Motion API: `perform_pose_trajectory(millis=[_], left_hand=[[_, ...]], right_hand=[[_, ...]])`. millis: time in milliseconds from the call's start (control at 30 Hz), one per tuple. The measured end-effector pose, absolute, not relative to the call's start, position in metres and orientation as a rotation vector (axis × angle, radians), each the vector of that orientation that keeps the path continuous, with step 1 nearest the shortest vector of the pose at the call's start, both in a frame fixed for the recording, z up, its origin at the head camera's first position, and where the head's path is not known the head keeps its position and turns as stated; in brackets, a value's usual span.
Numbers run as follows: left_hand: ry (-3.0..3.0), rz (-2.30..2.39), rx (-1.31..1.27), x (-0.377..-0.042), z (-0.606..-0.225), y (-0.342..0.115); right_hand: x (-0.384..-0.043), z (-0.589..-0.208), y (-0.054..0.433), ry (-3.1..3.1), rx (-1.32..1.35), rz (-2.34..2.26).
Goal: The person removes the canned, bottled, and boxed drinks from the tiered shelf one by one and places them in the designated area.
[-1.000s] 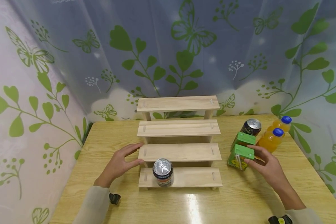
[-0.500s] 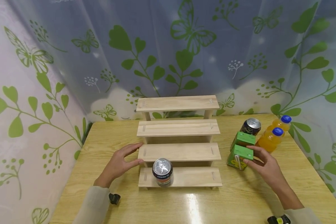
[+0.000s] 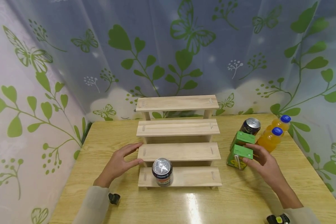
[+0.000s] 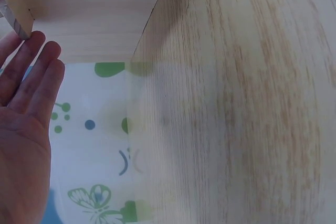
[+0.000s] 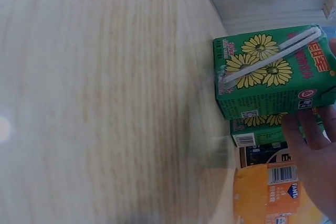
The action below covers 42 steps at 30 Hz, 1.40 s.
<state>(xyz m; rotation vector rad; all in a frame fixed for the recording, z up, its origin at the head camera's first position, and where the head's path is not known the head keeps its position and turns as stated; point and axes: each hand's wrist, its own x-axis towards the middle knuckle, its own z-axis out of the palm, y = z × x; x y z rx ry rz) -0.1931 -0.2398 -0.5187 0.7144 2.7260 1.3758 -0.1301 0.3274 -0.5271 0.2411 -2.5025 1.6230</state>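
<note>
My left hand (image 3: pixel 117 164) touches the left end of a four-tier wooden display stand (image 3: pixel 182 151). Its fingers look straight in the left wrist view, fingertips at the stand's edge (image 4: pixel 22 24); the thumb is hidden there. On the lowest tier a dark-topped drink can (image 3: pixel 162 172) stands upright. To the right, my right hand (image 3: pixel 266 169) pinches the nearer green drink carton (image 3: pixel 242 151) between thumb and fingers. This carton, with yellow flowers and a white straw (image 5: pixel 273 59), stands on the table. A second green carton (image 3: pixel 245 137) stands just behind it.
Behind the cartons is another dark can (image 3: pixel 250 126). Two orange drink bottles (image 3: pixel 270 140) with blue caps stand beside it at the right. A leaf-patterned curtain (image 3: pixel 156 62) hangs behind and at both sides of the wooden table (image 3: pixel 168 205).
Both hands, the stand and the drinks keep their places relative to one another. Only a very slight shift of the head view shows.
</note>
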Motion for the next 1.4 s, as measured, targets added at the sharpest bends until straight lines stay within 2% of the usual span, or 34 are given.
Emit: perform_pose_trajectory(millis=[1400], left_hand=[[2.754, 1.359, 0.732, -0.194, -0.521, -0.24]], right_hand=[[-0.146, -0.478, 0.304, -2.497, 0.442, 1.471]])
